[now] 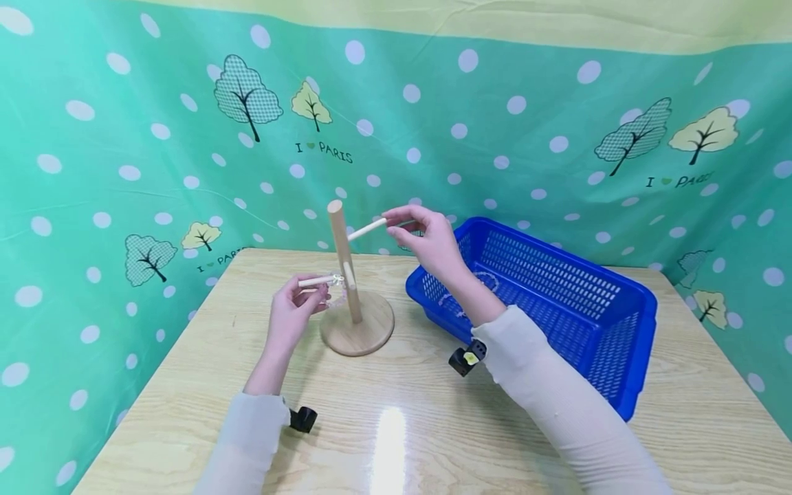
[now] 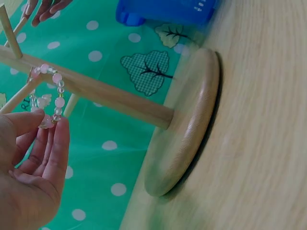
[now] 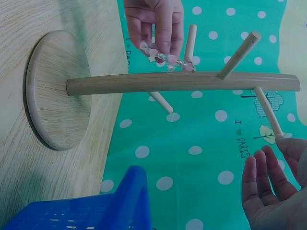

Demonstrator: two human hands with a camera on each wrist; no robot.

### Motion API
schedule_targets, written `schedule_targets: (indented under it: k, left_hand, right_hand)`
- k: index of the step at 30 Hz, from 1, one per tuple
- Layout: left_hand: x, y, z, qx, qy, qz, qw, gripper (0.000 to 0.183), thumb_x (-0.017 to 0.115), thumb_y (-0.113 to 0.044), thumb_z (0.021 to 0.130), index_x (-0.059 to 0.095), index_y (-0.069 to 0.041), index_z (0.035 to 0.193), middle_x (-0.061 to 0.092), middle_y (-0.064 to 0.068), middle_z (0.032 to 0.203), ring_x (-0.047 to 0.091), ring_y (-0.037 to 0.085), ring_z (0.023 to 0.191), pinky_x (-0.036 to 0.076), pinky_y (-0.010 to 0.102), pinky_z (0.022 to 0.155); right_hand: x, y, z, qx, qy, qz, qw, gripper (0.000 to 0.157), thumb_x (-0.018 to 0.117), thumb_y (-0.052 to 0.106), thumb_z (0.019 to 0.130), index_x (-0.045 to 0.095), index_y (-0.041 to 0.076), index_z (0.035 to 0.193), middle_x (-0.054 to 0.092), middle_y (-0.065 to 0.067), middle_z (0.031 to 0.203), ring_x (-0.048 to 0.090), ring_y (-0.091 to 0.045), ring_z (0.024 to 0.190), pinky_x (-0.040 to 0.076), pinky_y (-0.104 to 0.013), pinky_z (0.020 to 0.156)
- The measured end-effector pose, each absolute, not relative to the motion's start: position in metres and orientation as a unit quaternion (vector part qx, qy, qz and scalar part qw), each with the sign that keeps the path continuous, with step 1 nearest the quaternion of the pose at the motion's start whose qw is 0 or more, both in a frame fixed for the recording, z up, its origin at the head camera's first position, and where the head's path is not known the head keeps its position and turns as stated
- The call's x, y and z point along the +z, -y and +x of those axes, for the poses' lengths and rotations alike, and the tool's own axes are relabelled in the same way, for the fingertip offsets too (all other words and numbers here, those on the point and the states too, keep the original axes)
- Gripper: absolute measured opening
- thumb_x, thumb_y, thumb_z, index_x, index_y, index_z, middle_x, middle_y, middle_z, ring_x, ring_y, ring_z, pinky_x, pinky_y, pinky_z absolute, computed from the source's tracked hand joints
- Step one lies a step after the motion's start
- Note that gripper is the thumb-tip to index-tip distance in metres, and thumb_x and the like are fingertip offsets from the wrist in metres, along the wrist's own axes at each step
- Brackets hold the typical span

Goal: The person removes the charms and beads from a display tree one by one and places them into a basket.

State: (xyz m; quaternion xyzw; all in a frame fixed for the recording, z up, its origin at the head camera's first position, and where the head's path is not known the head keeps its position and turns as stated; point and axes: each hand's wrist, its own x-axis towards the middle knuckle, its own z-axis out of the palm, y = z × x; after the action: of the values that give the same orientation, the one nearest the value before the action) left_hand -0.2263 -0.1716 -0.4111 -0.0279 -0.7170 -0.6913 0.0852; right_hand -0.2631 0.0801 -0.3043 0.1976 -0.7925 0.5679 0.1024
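A wooden stand [image 1: 342,249] with a round base [image 1: 365,337] and several thin side pegs stands upright on the table. My left hand [image 1: 293,302] pinches a bracelet [image 2: 58,91] of pink and clear beads between thumb and fingers. The bracelet hangs looped round a lower left peg [image 2: 21,96], close to the post. On the other side, my right hand [image 1: 428,239] holds the outer end of an upper peg [image 1: 368,228] with its fingertips. In the right wrist view, this peg [image 3: 267,110] carries no bracelet, and the other fingers are bent away from it.
Right of the stand sits a blue plastic basket [image 1: 625,292] with perforated walls. Inside, partly behind my right forearm, lies beaded jewellery [image 1: 489,278]. A green dotted cloth [image 1: 402,117] hangs behind the wooden table [image 1: 396,385].
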Motion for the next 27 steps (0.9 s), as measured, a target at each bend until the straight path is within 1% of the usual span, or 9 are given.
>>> schedule_targets:
  k: [6,10,13,15,19,21,23,25,27]
  left_hand:
    - [-0.416,0.164,-0.221,-0.703,0.709,-0.015,0.045,0.035,0.058,0.005,0.096,0.050,0.014,0.128,0.064,-0.011,0.093,0.068,-0.001,0.078,0.061,0.020,0.075]
    - [-0.418,0.157,-0.215,-0.689,0.722,-0.009,0.055,0.036,0.060,0.004,0.095,0.050,0.009,0.129,0.064,0.007,0.108,0.068,0.001,0.082,0.061,0.019,0.077]
    - [-0.420,0.152,-0.209,-0.656,0.751,-0.003,0.083,0.038,0.065,0.001,0.094,0.052,0.004,0.130,0.062,0.018,0.121,0.068,0.010,0.094,0.060,0.018,0.078]
    - [-0.420,0.148,-0.205,-0.629,0.771,0.001,0.101,0.040,0.068,-0.003,0.093,0.053,0.001,0.129,0.060,0.019,0.127,0.066,0.018,0.104,0.059,0.018,0.081]
    - [-0.420,0.139,-0.201,-0.606,0.785,0.000,0.130,0.041,0.071,-0.007,0.091,0.055,0.000,0.128,0.060,0.015,0.131,0.061,0.029,0.117,0.058,0.030,0.095]
    - [-0.418,0.134,-0.200,-0.610,0.779,-0.003,0.143,0.042,0.072,-0.006,0.090,0.055,0.001,0.128,0.061,0.015,0.131,0.059,0.029,0.120,0.055,0.039,0.100]
    - [-0.417,0.129,-0.201,-0.620,0.769,-0.003,0.155,0.041,0.072,-0.005,0.089,0.055,0.001,0.127,0.062,0.015,0.128,0.059,0.028,0.119,0.054,0.042,0.102]
    - [-0.416,0.125,-0.202,-0.625,0.762,0.001,0.167,0.039,0.072,-0.004,0.089,0.056,0.002,0.125,0.064,0.017,0.125,0.061,0.027,0.116,0.056,0.037,0.101]
    - [-0.416,0.122,-0.203,-0.626,0.759,0.007,0.179,0.036,0.072,-0.004,0.090,0.058,0.002,0.122,0.066,0.018,0.119,0.063,0.024,0.109,0.057,0.028,0.095]
  right_hand:
    - [-0.304,-0.080,-0.264,0.570,0.790,0.198,0.102,0.023,0.067,0.014,0.096,0.071,0.010,0.119,0.071,-0.012,0.111,0.067,-0.025,0.093,0.059,-0.029,0.074]
    - [-0.304,-0.080,-0.263,0.572,0.790,0.196,0.101,0.023,0.067,0.014,0.096,0.071,0.009,0.119,0.071,-0.012,0.111,0.067,-0.026,0.094,0.059,-0.027,0.074]
    - [-0.304,-0.080,-0.263,0.573,0.790,0.196,0.099,0.023,0.067,0.014,0.096,0.070,0.009,0.119,0.071,-0.013,0.112,0.067,-0.026,0.095,0.059,-0.025,0.074]
    - [-0.304,-0.080,-0.263,0.573,0.790,0.195,0.098,0.024,0.067,0.014,0.096,0.070,0.009,0.119,0.071,-0.013,0.112,0.067,-0.026,0.095,0.060,-0.025,0.075]
    - [-0.304,-0.080,-0.263,0.574,0.789,0.195,0.097,0.024,0.067,0.014,0.096,0.070,0.009,0.119,0.070,-0.012,0.112,0.067,-0.026,0.096,0.061,-0.025,0.077]
    - [-0.304,-0.080,-0.262,0.575,0.789,0.196,0.098,0.024,0.067,0.014,0.096,0.070,0.009,0.119,0.070,-0.012,0.112,0.067,-0.026,0.096,0.061,-0.024,0.077]
    - [-0.305,-0.080,-0.263,0.576,0.787,0.198,0.099,0.024,0.067,0.013,0.096,0.070,0.009,0.119,0.070,-0.013,0.112,0.067,-0.027,0.096,0.061,-0.024,0.077]
    - [-0.306,-0.080,-0.263,0.575,0.787,0.200,0.100,0.024,0.067,0.013,0.096,0.070,0.008,0.119,0.070,-0.013,0.112,0.067,-0.028,0.096,0.061,-0.025,0.077]
    - [-0.306,-0.080,-0.263,0.575,0.786,0.201,0.100,0.024,0.067,0.013,0.096,0.070,0.008,0.119,0.070,-0.013,0.112,0.067,-0.028,0.097,0.061,-0.026,0.078]
